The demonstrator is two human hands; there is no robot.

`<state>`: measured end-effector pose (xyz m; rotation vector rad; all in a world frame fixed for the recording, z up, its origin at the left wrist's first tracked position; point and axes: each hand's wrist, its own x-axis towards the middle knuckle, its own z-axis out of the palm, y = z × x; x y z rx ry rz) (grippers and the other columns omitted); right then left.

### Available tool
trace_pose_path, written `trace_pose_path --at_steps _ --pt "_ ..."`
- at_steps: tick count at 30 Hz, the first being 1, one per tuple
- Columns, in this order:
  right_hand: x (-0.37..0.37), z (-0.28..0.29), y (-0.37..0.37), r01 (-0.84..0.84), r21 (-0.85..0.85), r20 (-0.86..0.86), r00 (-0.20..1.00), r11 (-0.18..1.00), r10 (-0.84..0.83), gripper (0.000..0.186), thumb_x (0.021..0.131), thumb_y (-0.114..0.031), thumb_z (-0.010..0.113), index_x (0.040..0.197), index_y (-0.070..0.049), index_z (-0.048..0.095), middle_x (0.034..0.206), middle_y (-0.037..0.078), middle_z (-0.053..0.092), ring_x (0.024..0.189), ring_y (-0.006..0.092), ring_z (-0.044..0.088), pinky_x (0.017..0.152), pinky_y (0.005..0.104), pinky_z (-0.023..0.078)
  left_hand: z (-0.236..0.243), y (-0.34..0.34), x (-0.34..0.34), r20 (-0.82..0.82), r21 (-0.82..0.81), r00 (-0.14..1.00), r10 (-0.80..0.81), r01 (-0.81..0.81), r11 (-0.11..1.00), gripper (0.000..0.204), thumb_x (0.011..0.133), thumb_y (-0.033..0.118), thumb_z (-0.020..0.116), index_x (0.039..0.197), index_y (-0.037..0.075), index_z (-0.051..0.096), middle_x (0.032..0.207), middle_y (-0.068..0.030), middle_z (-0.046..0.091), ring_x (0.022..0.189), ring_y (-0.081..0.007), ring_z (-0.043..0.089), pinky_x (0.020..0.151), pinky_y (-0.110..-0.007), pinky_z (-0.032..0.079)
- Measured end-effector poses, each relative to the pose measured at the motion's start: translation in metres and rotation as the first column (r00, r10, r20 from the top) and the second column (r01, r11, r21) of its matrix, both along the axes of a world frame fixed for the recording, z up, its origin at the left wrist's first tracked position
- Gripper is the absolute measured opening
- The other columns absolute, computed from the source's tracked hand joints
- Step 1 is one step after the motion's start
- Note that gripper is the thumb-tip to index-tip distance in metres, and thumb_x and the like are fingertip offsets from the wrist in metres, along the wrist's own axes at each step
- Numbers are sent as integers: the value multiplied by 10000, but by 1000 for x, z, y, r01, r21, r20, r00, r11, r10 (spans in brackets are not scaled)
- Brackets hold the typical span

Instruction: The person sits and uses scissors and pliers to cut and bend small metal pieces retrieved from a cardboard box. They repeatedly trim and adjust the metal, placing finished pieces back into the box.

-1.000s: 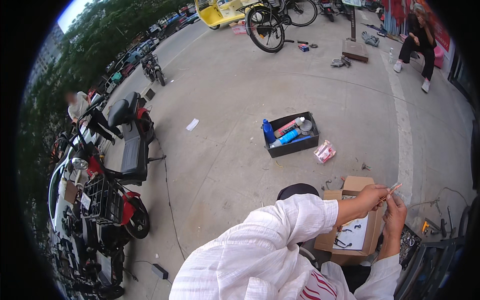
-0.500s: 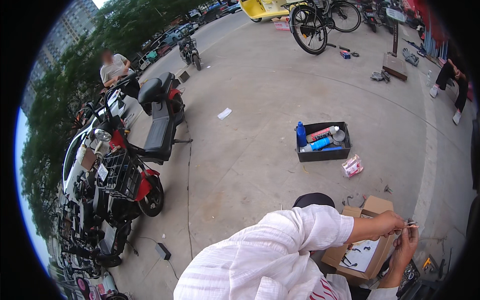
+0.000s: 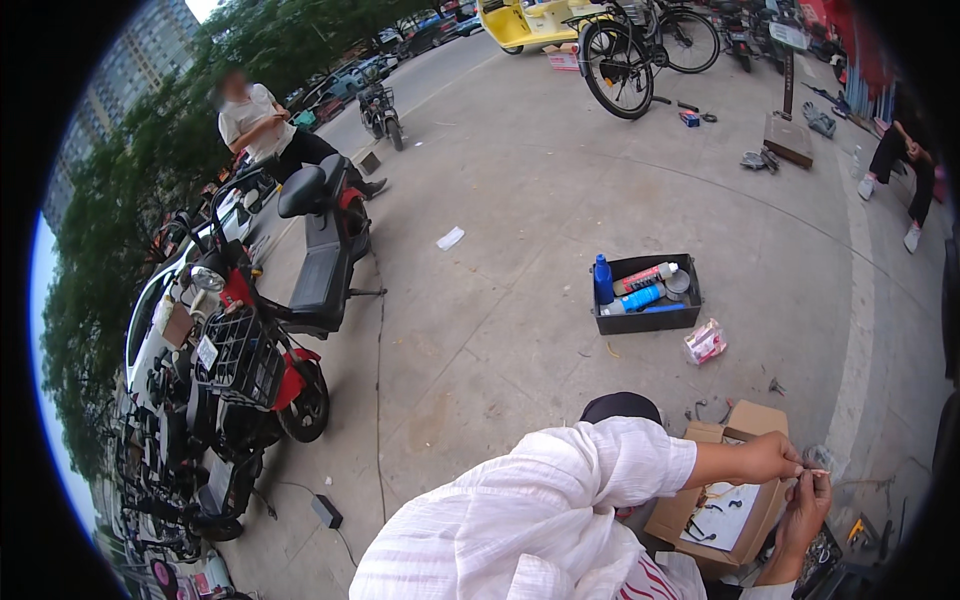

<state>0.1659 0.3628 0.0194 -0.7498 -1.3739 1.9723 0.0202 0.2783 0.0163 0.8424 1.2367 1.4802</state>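
My left hand (image 3: 768,457) reaches across from a white sleeve, its fingers pinched together. Just below it my right hand (image 3: 804,513) is closed too, fingertips nearly touching the left ones. Between them shows a small, thin orange-and-pale piece (image 3: 819,472), wire-like but too small to name for certain. Under my forearms lies an open cardboard box (image 3: 757,548) with a white sheet inside. Several small black and yellow pieces (image 3: 706,528), some with short leads, rest on that sheet.
A black tray (image 3: 650,322) with bottles and a tape roll stands ahead, beside a pink-white packet (image 3: 705,342). Yellow-handled tools (image 3: 857,530) lie at the right. A red-black scooter (image 3: 320,275) is parked left; a bicycle (image 3: 620,70) stands far off. Two people are in the distance.
My hands have shifted slightly down and left, still pinching together. At the far left, a person in a white top now stands higher beside the scooter, a leg stretched out.
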Motion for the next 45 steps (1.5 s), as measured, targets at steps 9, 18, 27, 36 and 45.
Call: trace_pose_path --at_steps 9,18,27,36,45 --pt "6 -6 -1 36 247 94 994 968 -61 72 918 -95 598 932 -24 593 821 14 605 630 31 465 535 176 356 28 -15 -1 -572 16 821 5 5 1000 145 826 124 623 905 18 681 769 -195 640 726 -328 624 675 -401 472" --pt "5 18 -13 12 293 190 979 956 -71 78 924 -96 591 922 -23 566 772 24 613 629 53 498 563 195 410 21 -20 3 -746 83 663 56 9 996 158 852 172 598 892 30 653 830 -176 619 836 -384 601 738 -464 468" --pt "6 30 -24 3 446 242 962 895 -124 103 920 -99 598 867 -26 548 712 -20 535 609 40 453 551 194 379 32 -22 -2 -798 130 594 99 9 991 162 845 202 610 879 52 660 829 -157 627 826 -358 611 736 -434 474" --pt "16 42 -15 -130 -162 257 952 978 169 203 935 -187 573 785 -63 514 594 -42 428 450 23 369 383 179 304 16 -21 0 -935 328 171 310 95 940 78 720 199 612 757 141 650 733 -38 570 799 -244 597 704 -373 449" --pt "11 36 -43 -265 756 378 923 598 -69 126 895 -92 591 831 6 544 632 104 511 585 248 537 556 373 425 3 -32 -14 -870 -36 480 -109 159 987 149 805 225 642 829 81 671 797 -111 643 786 -286 627 704 -399 469"
